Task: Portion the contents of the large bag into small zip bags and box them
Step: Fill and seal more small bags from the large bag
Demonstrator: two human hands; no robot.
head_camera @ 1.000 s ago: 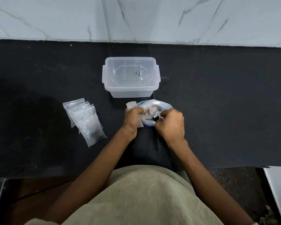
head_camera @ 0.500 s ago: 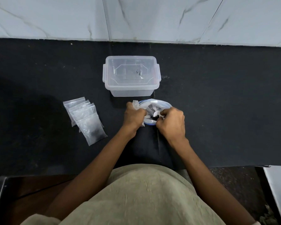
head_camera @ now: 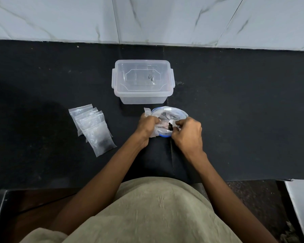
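The large clear bag point(head_camera: 171, 114) with a blue zip rim stands open on the black counter, just in front of the clear plastic box point(head_camera: 142, 81). My left hand point(head_camera: 146, 126) grips a small zip bag point(head_camera: 147, 112) against the big bag's left edge. My right hand point(head_camera: 188, 133) is closed at the mouth, its fingertips pinching small dark pieces point(head_camera: 170, 127). The box has its lid on and a few dark bits show inside it. What fills the big bag is mostly hidden by crumpled plastic.
A fanned stack of small zip bags point(head_camera: 93, 128) lies to the left, the front one holding dark contents. The marble wall point(head_camera: 147, 20) rises behind the counter. A white object point(head_camera: 302, 207) sits at the lower right, past the counter's front edge.
Both hands stay at the big bag's mouth. The right fingertips have shifted slightly with the dark pieces, and the small bag in the left hand has moved a little.
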